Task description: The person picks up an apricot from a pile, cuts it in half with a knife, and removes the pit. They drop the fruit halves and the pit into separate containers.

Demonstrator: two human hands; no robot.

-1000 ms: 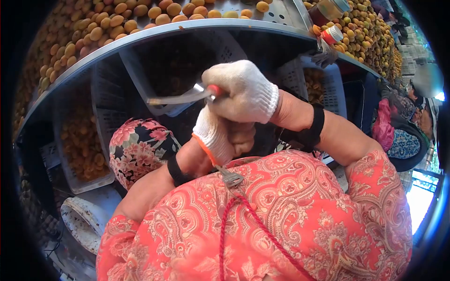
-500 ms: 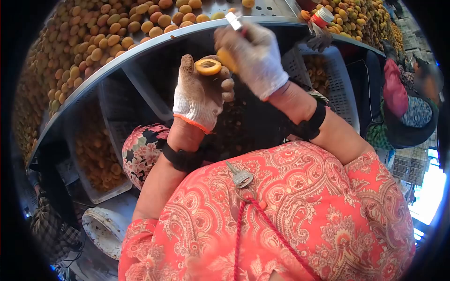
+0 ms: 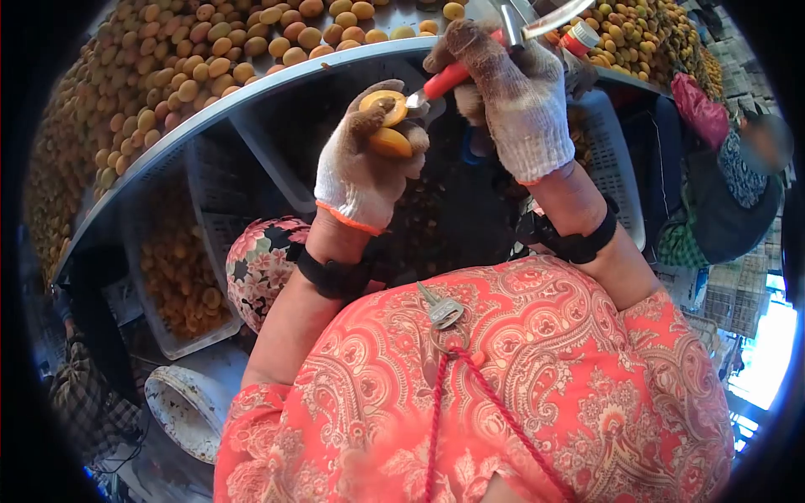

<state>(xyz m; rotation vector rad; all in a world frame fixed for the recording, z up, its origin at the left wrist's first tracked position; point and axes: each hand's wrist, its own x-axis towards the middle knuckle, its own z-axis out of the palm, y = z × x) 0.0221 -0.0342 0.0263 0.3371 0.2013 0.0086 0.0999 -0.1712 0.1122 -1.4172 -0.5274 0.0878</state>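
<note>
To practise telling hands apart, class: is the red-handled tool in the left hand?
No, the right hand grips the red-handled tool.

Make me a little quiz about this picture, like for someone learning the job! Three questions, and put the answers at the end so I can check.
1. Choose one: what colour is the handle of the knife in the right hand?
A) blue
B) red
C) green

2. True or false: the left hand is bare, with no glove on it.

3. Short answer: which fruit does the left hand hold, and is it whole or cut?

Key:
1. B, red.
2. False; it wears a white glove with orange edging at the wrist.
3. It holds cut apricot.
</note>
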